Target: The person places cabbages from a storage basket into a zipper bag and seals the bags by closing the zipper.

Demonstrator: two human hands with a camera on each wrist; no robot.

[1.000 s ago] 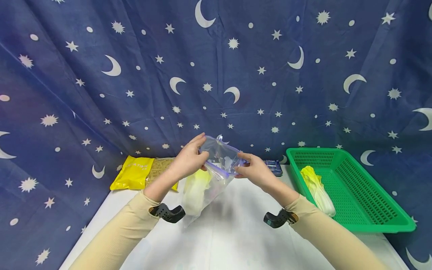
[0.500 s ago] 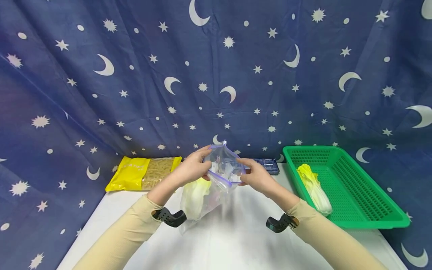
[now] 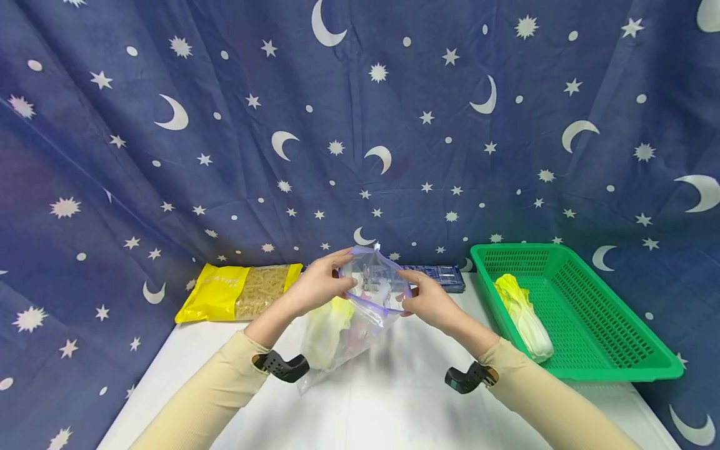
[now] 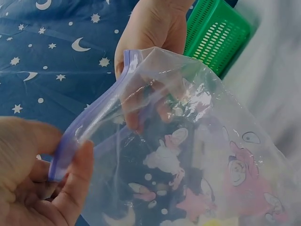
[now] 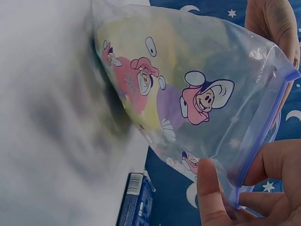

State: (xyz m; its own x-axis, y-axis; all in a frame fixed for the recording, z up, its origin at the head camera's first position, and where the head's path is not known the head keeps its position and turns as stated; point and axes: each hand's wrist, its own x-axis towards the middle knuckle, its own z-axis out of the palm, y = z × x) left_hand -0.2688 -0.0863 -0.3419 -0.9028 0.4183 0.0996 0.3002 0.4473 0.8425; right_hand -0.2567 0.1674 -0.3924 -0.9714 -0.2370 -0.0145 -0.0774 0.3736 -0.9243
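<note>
"Holding what?"
"Pinching the clear bag (image 3: pixel 357 339) by its mouth (image 3: pixel 378 306) with left hand (image 3: pixel 320 284) and right hand (image 3: pixel 429 299), both nearly closed."
"Pointing where?"
"Slanting longways over the white table (image 3: pixel 371 412) from low left, mouth up right, before a starry blue curtain (image 3: pixel 405 181)."

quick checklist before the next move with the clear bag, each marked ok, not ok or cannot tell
1. Left hand has a grip on the clear bag: ok, it pinches the rim.
2. Right hand has a grip: ok, it pinches the rim across from the left hand.
3. Bag mouth open: ok, its sides are spread apart.
4. Purple zip closed: not ok, it is open.
5. Leafy vegetable in the bag: ok, a pale one shows through the plastic; another lies in the green basket.
6. Bag's bottom resting on the table: cannot tell.
</note>
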